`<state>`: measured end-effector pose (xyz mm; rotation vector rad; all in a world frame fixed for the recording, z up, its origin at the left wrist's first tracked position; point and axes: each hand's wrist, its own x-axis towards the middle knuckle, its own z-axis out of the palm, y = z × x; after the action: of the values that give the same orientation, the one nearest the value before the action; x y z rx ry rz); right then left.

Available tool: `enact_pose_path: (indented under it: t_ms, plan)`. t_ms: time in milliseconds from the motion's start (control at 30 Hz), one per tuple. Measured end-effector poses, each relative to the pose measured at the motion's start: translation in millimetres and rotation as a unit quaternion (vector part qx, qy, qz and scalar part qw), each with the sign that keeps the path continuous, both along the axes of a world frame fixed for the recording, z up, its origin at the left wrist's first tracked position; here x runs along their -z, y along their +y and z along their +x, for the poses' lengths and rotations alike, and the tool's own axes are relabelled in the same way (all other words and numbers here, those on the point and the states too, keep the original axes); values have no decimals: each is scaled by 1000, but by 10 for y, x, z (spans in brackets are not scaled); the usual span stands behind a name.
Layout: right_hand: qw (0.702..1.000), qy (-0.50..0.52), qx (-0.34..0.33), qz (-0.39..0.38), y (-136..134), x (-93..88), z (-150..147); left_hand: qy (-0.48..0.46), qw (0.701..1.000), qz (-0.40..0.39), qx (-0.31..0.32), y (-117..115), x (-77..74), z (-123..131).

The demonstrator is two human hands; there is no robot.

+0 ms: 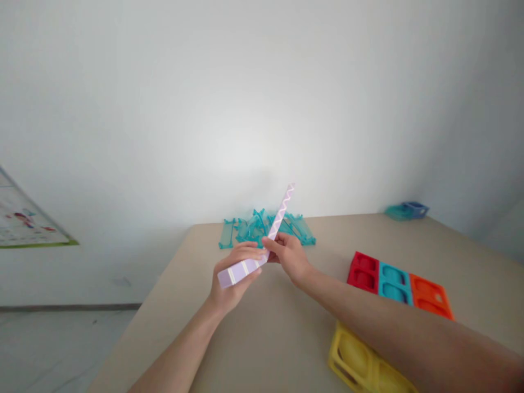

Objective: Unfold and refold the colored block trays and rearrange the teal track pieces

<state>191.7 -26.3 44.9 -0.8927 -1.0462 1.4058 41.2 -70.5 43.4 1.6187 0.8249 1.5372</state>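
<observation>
A lavender patterned box-like piece (241, 272) is held above the table in front of me. Its near part is narrow and carries white stripes. From the bend, a strip with a white zigzag rises up and to the right. My left hand (229, 275) wraps around the striped part from the left, fingers above and thumb side below. At the bend, my right hand (289, 255) grips the piece between thumb and fingers. Some of the right fingers are hidden behind it. What lies inside the piece, if anything, cannot be seen.
Several translucent teal plastic parts (256, 226) lie by the wall behind my hands. To the right sit joined red, blue and orange trays (395, 281) and a yellow tray (356, 355), partly under my right forearm. A small blue basket (415, 209) stands at the far right corner.
</observation>
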Motion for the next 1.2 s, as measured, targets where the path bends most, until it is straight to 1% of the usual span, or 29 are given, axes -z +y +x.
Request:
enact_pose_path:
  t_ms: [100, 200, 267, 333, 367, 400, 433, 467, 533, 567, 600, 633, 700, 800, 867, 967, 1100, 1133, 1200]
  plan:
    - [1000, 7, 15, 3, -8, -4, 0, 55, 998, 34, 11, 41, -20, -45]
    - [1000, 6, 19, -12, -2, 12, 10, 85, 996, 24, 32, 26, -62, -70]
    - [1000, 8, 21, -12, 10, 26, 22, 86, 995, 25, 35, 1, -75, -63]
    - [999, 19, 31, 10, 29, 32, 36, 52, 998, 23, 6, -1, -53, -42]
    - [998, 26, 41, 29, 40, 32, 42, 15, 1000, 3, -13, 15, -27, -32]
    - [997, 32, 53, 50, 50, 30, 48, -34, 998, -36, -28, 42, 6, -23]
    - [995, 37, 67, 70, 59, 27, 54, -88, 991, -92, -30, 78, 43, -18]
    - [992, 39, 81, 88, 66, 25, 58, -136, 977, -161, -15, 118, 80, -19]
    - [988, 34, 102, 115, 74, 20, 65, -186, 940, -280, 52, 193, 141, -39]
    - [986, 28, 109, 124, 74, 17, 69, -189, 927, -312, 85, 221, 161, -56]
    - [984, 21, 115, 131, 74, 13, 73, -187, 920, -326, 113, 238, 173, -78]
    - [983, 14, 121, 136, 74, 8, 79, -181, 919, -325, 130, 247, 179, -100]
    - [981, 1, 130, 141, 75, -5, 95, -152, 934, -296, 132, 245, 176, -140]
    - [981, -15, 139, 138, 87, -24, 124, -69, 963, -239, 106, 224, 165, -164]
    - [983, -22, 132, 128, 95, -29, 135, -39, 973, -210, 82, 214, 163, -151]
    - [989, -21, 93, 117, 86, -19, 118, -55, 978, -195, 52, 213, 166, -108]
    - [989, -70, -10, 129, 43, 39, 41, -72, 978, -191, 44, 212, 166, -58]
    - [986, -88, -22, 137, 34, 58, 22, -75, 977, -193, 42, 208, 166, -49]
    - [982, -113, -16, 152, 26, 93, -3, -81, 977, -198, 28, 197, 165, -32]
